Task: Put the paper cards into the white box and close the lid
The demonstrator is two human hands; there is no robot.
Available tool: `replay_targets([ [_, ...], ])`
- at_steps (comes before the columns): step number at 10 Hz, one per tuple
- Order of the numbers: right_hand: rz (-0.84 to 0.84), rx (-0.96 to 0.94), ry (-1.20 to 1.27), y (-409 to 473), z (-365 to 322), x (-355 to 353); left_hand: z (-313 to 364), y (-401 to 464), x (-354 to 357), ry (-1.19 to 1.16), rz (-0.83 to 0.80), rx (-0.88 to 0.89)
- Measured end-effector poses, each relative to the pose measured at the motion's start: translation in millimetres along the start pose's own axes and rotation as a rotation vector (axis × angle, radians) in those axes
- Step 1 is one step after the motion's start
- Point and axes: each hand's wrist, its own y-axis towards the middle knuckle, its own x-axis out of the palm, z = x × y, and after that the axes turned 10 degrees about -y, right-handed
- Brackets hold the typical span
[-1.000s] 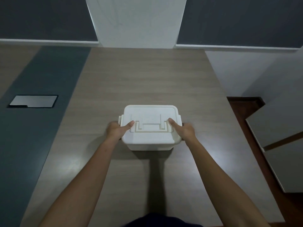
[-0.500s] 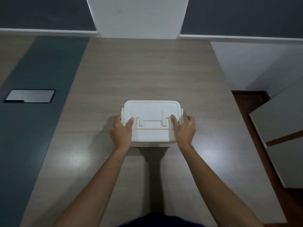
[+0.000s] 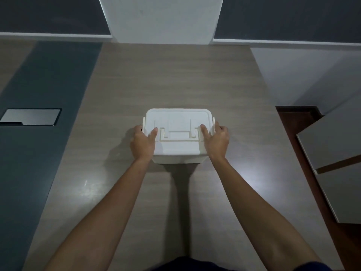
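Box (image 3: pixel 178 147) white, lid (image 3: pixel 177 122) on, mid wooden surface (image 3: pixel 175 75). Left hand (image 3: pixel 142 142) and right hand (image 3: pixel 215 141) clasp its sides, thumbs on lid, fingers wrapped round edges, tips hidden behind box. Cards out of sight; contents hidden. Folded handle (image 3: pixel 178 136) on lid. No writing legible. Far left, metal plate (image 3: pixel 31 116) in dark strip, detail unclear.
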Motion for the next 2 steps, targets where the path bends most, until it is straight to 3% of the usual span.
replay_targets([
  [1, -0.004, 0.074, 0.153, -7.3, 12.8, -2.0, -9.6, 4.0, -7.7, -0.136, -0.080, -0.065],
  [2, 0.099, 0.160, 0.258, -40.1, 38.0, 2.9, -30.2, -14.2, -20.8, -0.236, -0.054, -0.116],
])
